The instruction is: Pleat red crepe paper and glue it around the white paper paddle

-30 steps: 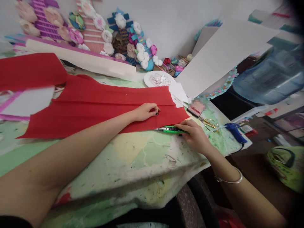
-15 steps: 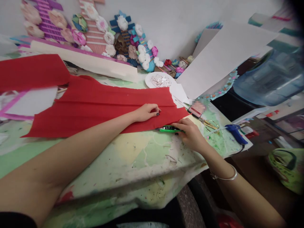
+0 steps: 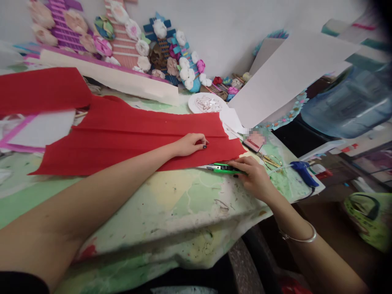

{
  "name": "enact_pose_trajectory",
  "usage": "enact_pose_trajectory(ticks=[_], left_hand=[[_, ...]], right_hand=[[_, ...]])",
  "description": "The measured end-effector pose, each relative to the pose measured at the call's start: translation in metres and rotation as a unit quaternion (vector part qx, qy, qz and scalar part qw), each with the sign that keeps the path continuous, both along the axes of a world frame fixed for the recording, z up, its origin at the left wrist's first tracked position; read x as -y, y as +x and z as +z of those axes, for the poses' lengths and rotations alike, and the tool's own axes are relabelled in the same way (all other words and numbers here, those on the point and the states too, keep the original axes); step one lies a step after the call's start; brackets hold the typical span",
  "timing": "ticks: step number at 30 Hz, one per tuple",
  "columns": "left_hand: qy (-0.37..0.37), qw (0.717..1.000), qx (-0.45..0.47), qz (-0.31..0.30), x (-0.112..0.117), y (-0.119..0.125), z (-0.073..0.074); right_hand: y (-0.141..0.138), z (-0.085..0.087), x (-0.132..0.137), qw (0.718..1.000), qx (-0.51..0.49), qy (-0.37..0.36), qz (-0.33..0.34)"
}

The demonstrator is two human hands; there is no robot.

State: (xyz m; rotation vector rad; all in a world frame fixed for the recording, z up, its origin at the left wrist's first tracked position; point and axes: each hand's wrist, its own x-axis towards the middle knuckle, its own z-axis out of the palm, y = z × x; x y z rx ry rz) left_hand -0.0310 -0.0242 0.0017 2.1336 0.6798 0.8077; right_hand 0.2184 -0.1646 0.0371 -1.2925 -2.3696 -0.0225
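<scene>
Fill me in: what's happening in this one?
A person's left hand rests on a red sheet spread over a stained table cover. The right hand holds a green utility knife, its blade end at the sheet's near edge. Gold-handled scissors and a blue glue gun lie farther right.

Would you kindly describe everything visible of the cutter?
The cutter has a green, plastic-looking body with dark parts and a pale blade pointing left. Held in the right hand, which hides its back end, it runs along the near edge of the red sheet. Whether the blade touches the sheet is unclear.
</scene>
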Motion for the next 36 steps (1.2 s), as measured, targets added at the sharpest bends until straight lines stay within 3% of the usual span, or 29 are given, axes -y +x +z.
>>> enact_pose_trajectory(ticks=[12,25,36], left_hand=[[-0.001,1.000,0.009,-0.003,0.002,0.000,0.000],[-0.002,1.000,0.000,0.002,0.000,0.000,-0.001],[0.010,1.000,-0.004,0.011,0.004,0.000,0.002]], right_hand=[[-0.028,-0.003,-0.013,0.999,-0.019,-0.032,0.026],[-0.012,0.002,0.000,1.000,-0.003,-0.017,0.001],[-0.043,-0.004,-0.007,1.000,0.006,-0.012,0.011]])
